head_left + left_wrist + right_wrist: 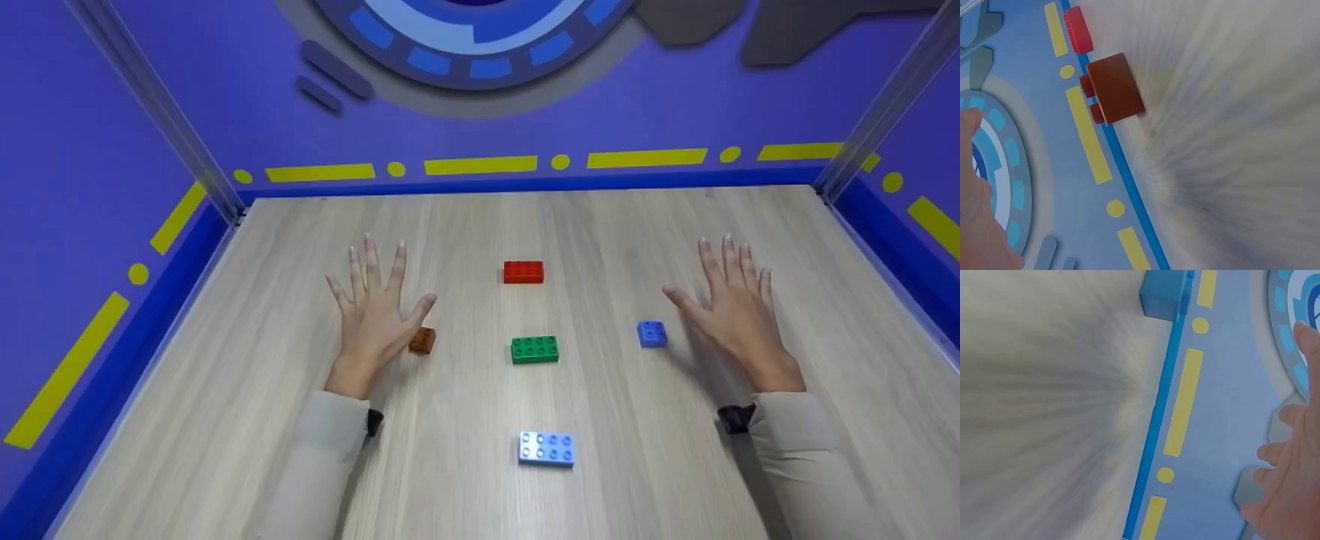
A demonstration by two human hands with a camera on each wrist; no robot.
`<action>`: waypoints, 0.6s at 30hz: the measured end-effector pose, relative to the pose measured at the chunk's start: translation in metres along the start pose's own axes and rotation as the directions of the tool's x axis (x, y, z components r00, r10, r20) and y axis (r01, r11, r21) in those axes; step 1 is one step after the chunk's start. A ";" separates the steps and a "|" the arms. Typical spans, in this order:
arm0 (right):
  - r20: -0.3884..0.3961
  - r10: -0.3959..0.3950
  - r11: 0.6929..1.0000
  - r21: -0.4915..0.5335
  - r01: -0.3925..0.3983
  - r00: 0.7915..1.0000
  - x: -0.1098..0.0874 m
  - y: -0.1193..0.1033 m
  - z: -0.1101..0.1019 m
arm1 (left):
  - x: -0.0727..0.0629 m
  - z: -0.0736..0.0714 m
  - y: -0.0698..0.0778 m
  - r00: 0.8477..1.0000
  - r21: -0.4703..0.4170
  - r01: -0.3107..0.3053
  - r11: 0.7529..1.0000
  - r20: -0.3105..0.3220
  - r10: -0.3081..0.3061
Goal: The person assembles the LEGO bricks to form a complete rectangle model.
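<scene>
My left hand [373, 319] is held palm down with fingers spread, its thumb side overlapping a small brown toy brick [422, 341] in the head view. The same brown brick [1115, 89] shows its side and two studs in the left wrist view. Over on the right, my right hand [739, 315] is likewise spread, holding nothing, with a small blue brick [652, 334] just left of its thumb. Between the hands, a red brick [523, 272], a green brick [535, 350] and a light blue brick [546, 448] form a rough column, far to near.
The bricks stand on a pale wood-grain table [465, 240]. Blue panels with yellow marks enclose it: a back wall [480, 135], a left wall [67, 225] and a right wall [930, 150]. Metal posts rise at both far corners.
</scene>
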State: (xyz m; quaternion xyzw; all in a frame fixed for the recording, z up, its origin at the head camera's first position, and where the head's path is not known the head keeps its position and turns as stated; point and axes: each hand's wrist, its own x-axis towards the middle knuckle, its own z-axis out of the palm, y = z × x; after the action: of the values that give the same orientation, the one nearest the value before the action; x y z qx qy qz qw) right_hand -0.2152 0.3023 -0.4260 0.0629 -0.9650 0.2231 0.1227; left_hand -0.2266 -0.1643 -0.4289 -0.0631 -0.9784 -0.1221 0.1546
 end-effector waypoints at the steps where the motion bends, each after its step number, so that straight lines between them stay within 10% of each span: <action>1: -0.007 -0.005 1.000 0.019 0.005 1.000 0.000 0.000 -0.001 | 0.000 0.000 0.000 1.000 -0.010 -0.004 1.000 -0.009 0.004; 9: 0.004 -0.058 0.960 0.273 0.055 0.998 0.006 -0.011 -0.012 | -0.006 -0.010 0.004 0.995 -0.273 -0.092 0.958 -0.064 0.078; 18: 0.149 -0.219 0.909 0.391 0.146 0.964 0.013 -0.030 -0.017 | -0.023 -0.018 0.015 0.974 -0.685 -0.139 0.715 0.037 0.224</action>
State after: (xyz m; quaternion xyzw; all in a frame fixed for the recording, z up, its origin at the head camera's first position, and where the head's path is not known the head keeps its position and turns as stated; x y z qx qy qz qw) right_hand -0.2185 0.2823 -0.3954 0.1967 -0.9011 0.3846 0.0365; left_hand -0.1975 -0.1564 -0.4167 -0.2177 -0.8626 -0.4505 0.0747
